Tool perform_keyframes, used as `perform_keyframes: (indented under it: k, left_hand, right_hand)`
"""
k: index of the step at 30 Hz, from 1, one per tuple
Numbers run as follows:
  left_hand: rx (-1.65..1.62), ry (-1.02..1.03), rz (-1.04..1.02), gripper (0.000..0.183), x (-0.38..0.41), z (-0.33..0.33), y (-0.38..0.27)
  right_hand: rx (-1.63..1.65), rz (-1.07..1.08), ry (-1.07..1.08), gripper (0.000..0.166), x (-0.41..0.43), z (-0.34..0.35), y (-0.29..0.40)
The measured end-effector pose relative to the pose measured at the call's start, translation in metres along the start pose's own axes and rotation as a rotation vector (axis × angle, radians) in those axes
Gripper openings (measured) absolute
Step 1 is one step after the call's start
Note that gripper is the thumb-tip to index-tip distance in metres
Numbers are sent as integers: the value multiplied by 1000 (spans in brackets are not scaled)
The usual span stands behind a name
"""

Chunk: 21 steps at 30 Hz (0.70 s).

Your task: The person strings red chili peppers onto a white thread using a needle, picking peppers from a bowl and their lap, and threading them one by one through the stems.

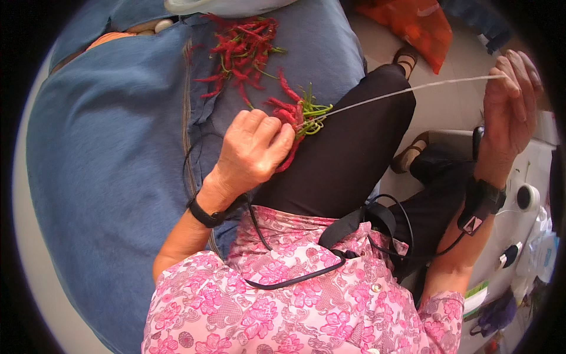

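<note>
My left hand (254,144) is closed around a small bunch of red chili peppers (287,110) just above my thigh. The green stems (315,117) of the bunch point to the right. From those stems a thin white string (398,92) runs taut up to the right. Its far end is pinched in the fingers of my right hand (510,95), raised near the right rim of the view. Beyond my left hand, a loose heap of red chilies (247,44) lies on blue denim cloth. My left palm and part of the bunch are hidden.
The blue denim cloth (110,132) covers the seat to my left. A white rim (230,6), perhaps a bowl's, shows at the top. An orange-red bag (411,31) stands on the tiled floor. A black cable (261,225) crosses near my left forearm. Plastic-wrapped items (541,248) lie at right.
</note>
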<state>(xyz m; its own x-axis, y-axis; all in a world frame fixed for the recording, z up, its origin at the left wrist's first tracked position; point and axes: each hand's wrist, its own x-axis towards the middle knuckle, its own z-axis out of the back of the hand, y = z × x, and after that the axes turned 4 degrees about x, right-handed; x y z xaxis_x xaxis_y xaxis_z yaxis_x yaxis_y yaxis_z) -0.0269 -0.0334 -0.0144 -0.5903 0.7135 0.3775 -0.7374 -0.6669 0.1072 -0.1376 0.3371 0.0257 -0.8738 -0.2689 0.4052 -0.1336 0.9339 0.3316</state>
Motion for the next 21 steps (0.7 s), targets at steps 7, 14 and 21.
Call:
perform_keyframes:
  k: [7,14,21]
  left_hand:
    - [-22,-35,5,23,0,0,-3]
    - [-323,-101,185,25,4,16,3]
    - [-170,-127,654,13,-4,-8,40]
  right_hand:
    - [114,-100,24,4,1,-1,4]
    - [-27,-130,89,1,4,-3,0]
    - [-267,-113,107,16,1,8,-3]
